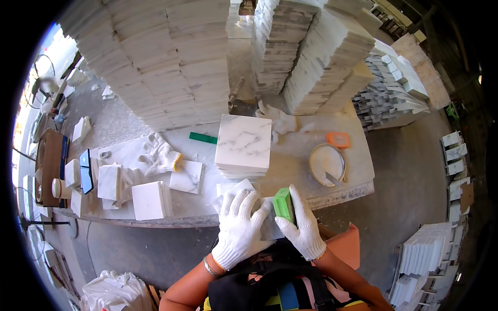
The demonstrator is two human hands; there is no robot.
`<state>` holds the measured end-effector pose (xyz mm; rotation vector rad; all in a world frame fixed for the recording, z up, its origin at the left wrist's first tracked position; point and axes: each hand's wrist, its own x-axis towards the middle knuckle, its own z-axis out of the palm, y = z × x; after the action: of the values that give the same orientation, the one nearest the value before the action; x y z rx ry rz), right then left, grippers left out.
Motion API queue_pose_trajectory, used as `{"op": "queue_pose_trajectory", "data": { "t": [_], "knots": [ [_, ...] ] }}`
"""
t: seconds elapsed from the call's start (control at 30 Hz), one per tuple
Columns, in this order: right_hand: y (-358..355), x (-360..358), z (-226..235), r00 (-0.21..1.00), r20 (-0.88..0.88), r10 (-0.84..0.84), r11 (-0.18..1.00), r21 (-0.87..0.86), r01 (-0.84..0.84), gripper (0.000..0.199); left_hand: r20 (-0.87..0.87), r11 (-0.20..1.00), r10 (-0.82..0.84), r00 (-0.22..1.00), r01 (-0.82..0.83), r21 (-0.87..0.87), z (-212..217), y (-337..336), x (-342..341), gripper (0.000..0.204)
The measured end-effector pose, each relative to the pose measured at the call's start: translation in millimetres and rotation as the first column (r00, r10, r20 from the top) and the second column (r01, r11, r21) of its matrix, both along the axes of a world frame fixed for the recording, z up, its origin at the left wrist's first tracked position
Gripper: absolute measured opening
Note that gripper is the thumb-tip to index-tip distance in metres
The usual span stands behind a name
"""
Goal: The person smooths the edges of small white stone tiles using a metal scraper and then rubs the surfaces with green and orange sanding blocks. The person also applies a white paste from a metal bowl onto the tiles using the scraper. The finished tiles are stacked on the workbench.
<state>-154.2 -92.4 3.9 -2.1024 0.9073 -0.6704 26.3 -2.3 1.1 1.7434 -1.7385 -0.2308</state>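
Both my hands wear white knitted gloves. My right hand [303,228] grips a green abrasive block [282,203], thumb on one side and fingers on the other. A greyish marble tile [271,227] shows between my hands at the table's front edge. My left hand [241,225] steadies this tile, its thumb toward the block; much of the tile is hidden. Just beyond my left fingers lie pale tile pieces [244,185]. Behind them rises a neat stack of square, grey-veined white marble tiles [243,140].
Left on the stone table [342,192] are a loose glove [160,154], leaning tiles [148,200] and a phone [86,171]. A green bar [203,138] lies behind. At right are a round tin [327,165] and an orange object [338,139]. Tall tile stacks [155,62] stand at the back.
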Motion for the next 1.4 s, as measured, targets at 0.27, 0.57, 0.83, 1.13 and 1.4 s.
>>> {"op": "queue_pose_trajectory", "data": {
  "t": [0.27,0.57,0.83,1.13,1.4],
  "knots": [
    [-12,-1,5,0.921,0.243,-0.305,0.683,0.73,0.034,0.071,-0.024,1.0,-0.012,1.0,0.013,0.02,5,3,2,0.087],
    [-24,14,-23,0.972,0.186,-0.141,0.91,0.41,0.053,0.071,-0.005,0.999,0.025,1.0,-0.026,-0.035,5,1,-3,0.078],
    [21,-22,-11,0.994,0.107,0.02,0.975,0.22,-0.043,0.075,-0.023,0.998,0.032,0.999,-0.033,-0.047,1,0,-4,0.077],
    [17,-25,-22,0.979,0.196,-0.057,0.911,0.411,-0.029,0.078,0.005,0.999,0.037,0.999,-0.037,0.02,0,1,-5,0.084],
    [-9,-7,-36,0.972,0.223,-0.077,0.949,0.316,0.003,0.076,0.001,1.0,0.029,1.0,-0.029,0.0,4,-1,-7,0.083]
  ]
}}
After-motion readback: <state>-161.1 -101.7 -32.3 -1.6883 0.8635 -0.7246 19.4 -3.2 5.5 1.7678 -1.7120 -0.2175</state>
